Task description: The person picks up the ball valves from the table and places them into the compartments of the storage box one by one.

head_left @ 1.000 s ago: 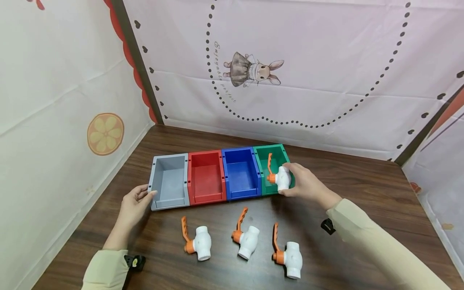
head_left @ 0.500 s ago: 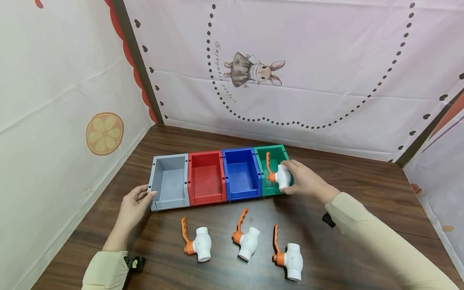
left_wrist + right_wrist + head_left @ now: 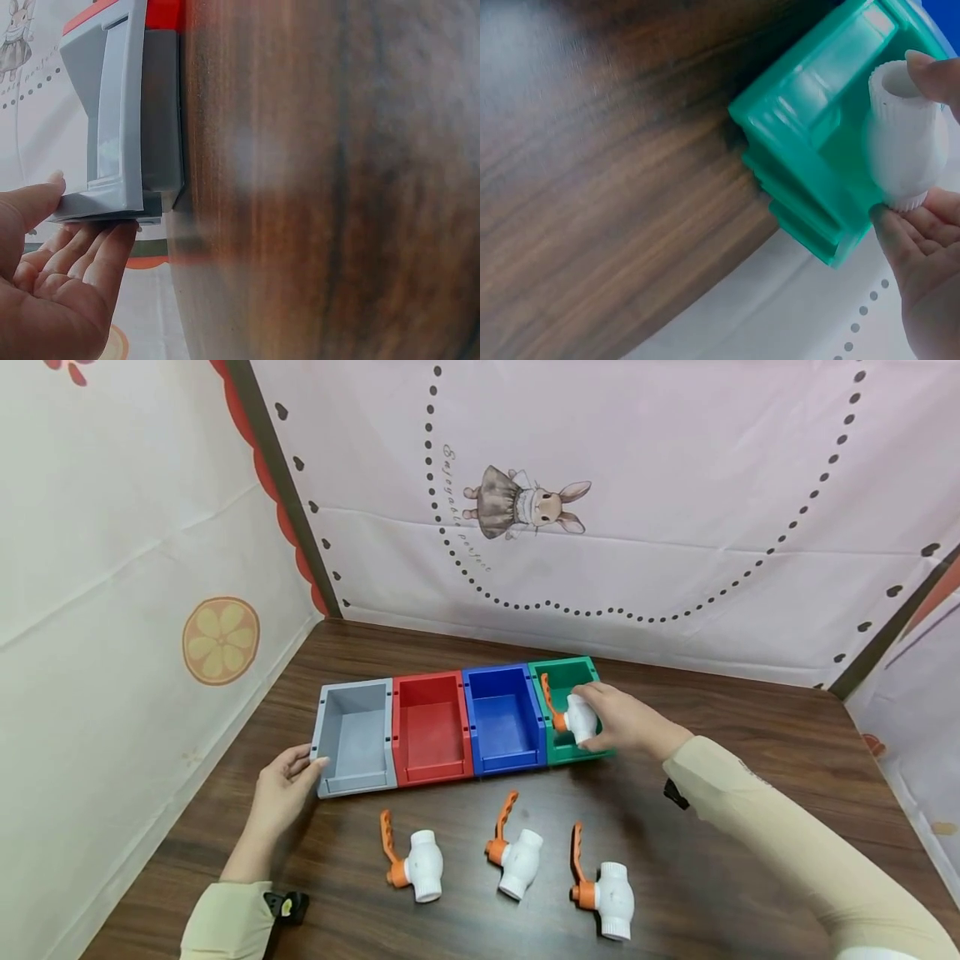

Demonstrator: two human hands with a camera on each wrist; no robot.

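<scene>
My right hand point(image 3: 626, 720) grips a white ball valve point(image 3: 581, 720) with an orange lever, thumb at one end and fingers at the other. The valve is at the green bin point(image 3: 570, 670), its lever over the bin's left side. In the right wrist view the white valve body point(image 3: 907, 146) shows in front of the green bin point(image 3: 795, 127). My left hand point(image 3: 283, 789) pinches the left rim of the grey bin point(image 3: 356, 783); in the left wrist view the thumb lies on the grey rim point(image 3: 97, 201) and the fingers are beneath it.
Between the grey and green bins stand a red bin point(image 3: 432, 772) and a blue bin point(image 3: 510, 763), all joined in a row. Three more ball valves lie in front: left point(image 3: 425, 866), middle point(image 3: 520, 863) and right point(image 3: 615, 900). Printed cloth point(image 3: 675, 527) hangs behind the wooden table point(image 3: 750, 735).
My right hand has carried the valve slightly left and lower into the green bin, its lever tilting further left. The left hand keeps its hold on the grey bin. The head view shifts slightly.
</scene>
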